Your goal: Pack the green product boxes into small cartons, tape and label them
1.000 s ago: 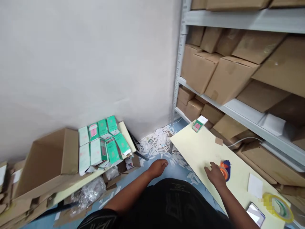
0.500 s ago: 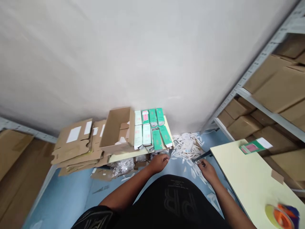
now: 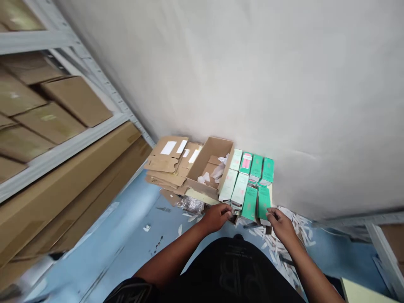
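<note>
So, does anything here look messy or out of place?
Yes, the floor: white strips lie strewn over it, below the green boxes, looking like dropped litter. Loose white scraps also lie in the open carton, rather untidily.

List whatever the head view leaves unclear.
Head view:
Green boxes: print too small to read.
Right hand: overlaps one green box, so actual contact is uncertain.
Left hand: its curl hides whether it holds anything.
Tabletop, lower right: cut off by the bottom edge.
</note>
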Demonstrator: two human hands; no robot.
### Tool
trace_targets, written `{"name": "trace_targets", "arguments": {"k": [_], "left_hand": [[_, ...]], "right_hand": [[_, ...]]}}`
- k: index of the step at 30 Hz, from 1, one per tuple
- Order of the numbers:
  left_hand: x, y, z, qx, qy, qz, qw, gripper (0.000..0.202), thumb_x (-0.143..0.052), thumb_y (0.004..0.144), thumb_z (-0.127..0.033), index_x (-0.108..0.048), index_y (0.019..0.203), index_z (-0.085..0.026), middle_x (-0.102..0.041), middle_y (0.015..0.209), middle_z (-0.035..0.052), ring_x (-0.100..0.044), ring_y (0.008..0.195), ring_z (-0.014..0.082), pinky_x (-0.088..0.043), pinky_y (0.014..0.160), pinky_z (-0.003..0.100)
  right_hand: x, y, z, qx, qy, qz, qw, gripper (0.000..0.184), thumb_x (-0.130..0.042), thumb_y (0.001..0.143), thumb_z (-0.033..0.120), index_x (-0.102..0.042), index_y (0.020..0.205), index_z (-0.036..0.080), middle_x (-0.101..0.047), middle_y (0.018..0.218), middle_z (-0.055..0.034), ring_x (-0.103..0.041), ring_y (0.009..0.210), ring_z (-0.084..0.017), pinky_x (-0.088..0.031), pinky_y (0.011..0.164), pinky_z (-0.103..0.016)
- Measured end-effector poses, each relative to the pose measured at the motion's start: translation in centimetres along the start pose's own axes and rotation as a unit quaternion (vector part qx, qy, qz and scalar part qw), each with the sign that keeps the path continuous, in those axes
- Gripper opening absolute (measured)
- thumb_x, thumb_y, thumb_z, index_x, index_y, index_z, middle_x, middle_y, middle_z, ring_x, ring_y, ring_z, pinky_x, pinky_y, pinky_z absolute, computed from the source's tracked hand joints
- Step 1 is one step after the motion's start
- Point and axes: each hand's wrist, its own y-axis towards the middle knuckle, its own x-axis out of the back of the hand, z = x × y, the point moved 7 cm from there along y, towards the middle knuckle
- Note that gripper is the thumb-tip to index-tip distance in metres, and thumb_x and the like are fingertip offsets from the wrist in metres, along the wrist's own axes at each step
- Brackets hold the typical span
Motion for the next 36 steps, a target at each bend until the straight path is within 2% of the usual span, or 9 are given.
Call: {"name": "trace_targets", "arguments": {"k": [5,10,15,19,22,25,27,31,36], "left_hand": [[6.7,-0.3,1.3,0.032,-0.008,-0.153,0.988,0.023,-0.057,0.094,-0.036,-0.073,0.104,-0.022,-0.076,0.099,0.0024,-0.069,0.092,0.0181,-0.052,0.084,0.028],[15.5,-1.6,5.2,0.116,0.031,-0.304,0.945,0.026,-0.055,0.094,-0.038,-0.072,0.105,-0.021,-0.076,0.097,0.0028,-0.069,0.089,0.0191,-0.053,0.083,0.03],[24.9,-0.7,11.2,0.215,0.206,-0.321,0.899,0.036,-0.061,0.089,-0.03,-0.066,0.122,-0.017,-0.071,0.12,0.0116,-0.065,0.113,0.0254,-0.048,0.101,0.034],[31.2,4.7,15.7,0.238,0.322,-0.283,0.871,0.069,-0.067,0.084,-0.04,-0.05,0.145,-0.011,-0.053,0.148,0.0208,-0.047,0.139,0.0341,-0.034,0.118,0.042],[33.9,10.1,18.4,0.233,0.363,-0.226,0.874,0.09,-0.068,0.082,-0.05,-0.036,0.156,-0.009,-0.03,0.165,0.024,-0.024,0.153,0.0416,-0.022,0.123,0.053],[35.0,14.3,20.5,0.235,0.39,-0.155,0.877,0.094,-0.065,0.084,-0.046,-0.025,0.162,-0.01,-0.014,0.171,0.0236,-0.01,0.156,0.0464,-0.019,0.121,0.064],[35.4,15.9,21.3,0.245,0.395,-0.123,0.877,0.088,-0.061,0.085,-0.038,-0.027,0.161,-0.009,-0.022,0.168,0.0271,-0.021,0.153,0.0473,-0.031,0.115,0.063],[36.1,16.5,20.9,0.232,0.39,-0.094,0.886,0.051,-0.048,0.092,-0.024,-0.056,0.138,-0.005,-0.062,0.132,0.0309,-0.062,0.122,0.0385,-0.05,0.097,0.047],[40.3,13.4,17.1,0.173,0.416,-0.141,0.881,0.037,-0.038,0.098,-0.023,-0.065,0.118,-0.008,-0.072,0.106,0.0224,-0.07,0.104,0.0323,-0.049,0.088,0.04]], "right_hand": [[-4.0,7.1,6.1,0.075,0.024,0.082,0.994,0.042,-0.063,0.082,0.055,-0.075,0.104,0.021,-0.079,0.1,-0.007,-0.072,0.093,-0.027,-0.055,0.085,-0.037],[-8.6,10.3,12.1,0.128,0.025,0.149,0.98,0.041,-0.064,0.084,0.054,-0.075,0.105,0.021,-0.078,0.099,-0.0074,-0.071,0.091,-0.026,-0.054,0.081,-0.035],[-13.9,11.2,16.7,0.156,0.016,0.187,0.97,0.041,-0.062,0.086,0.054,-0.074,0.106,0.021,-0.078,0.098,-0.0083,-0.071,0.096,-0.027,-0.054,0.086,-0.037],[-17.8,11.1,18.8,0.144,0.006,0.157,0.977,0.039,-0.062,0.086,0.054,-0.074,0.105,0.021,-0.078,0.104,-0.0091,-0.071,0.101,-0.028,-0.054,0.089,-0.038],[-20.0,10.0,20.1,0.122,-0.008,0.123,0.985,0.039,-0.061,0.087,0.054,-0.074,0.103,0.021,-0.078,0.101,-0.0088,-0.071,0.098,-0.028,-0.054,0.086,-0.037],[-21.6,8.4,21.6,0.112,-0.024,0.107,0.988,0.038,-0.059,0.09,0.054,-0.074,0.101,0.022,-0.078,0.101,-0.0084,-0.071,0.096,-0.028,-0.055,0.082,-0.035],[-22.0,7.4,22.3,0.112,-0.034,0.099,0.988,0.036,-0.058,0.091,0.053,-0.074,0.099,0.022,-0.078,0.1,-0.008,-0.071,0.094,-0.027,-0.055,0.082,-0.035],[-21.8,6.7,22.3,0.096,-0.064,0.078,0.99,0.034,-0.06,0.091,0.052,-0.074,0.096,0.022,-0.077,0.098,-0.0078,-0.07,0.094,-0.028,-0.054,0.085,-0.037],[-21.4,6.5,22.3,0.098,-0.075,0.056,0.991,0.034,-0.059,0.09,0.052,-0.075,0.101,0.024,-0.077,0.106,-0.0089,-0.071,0.1,-0.03,-0.054,0.088,-0.038]]}}
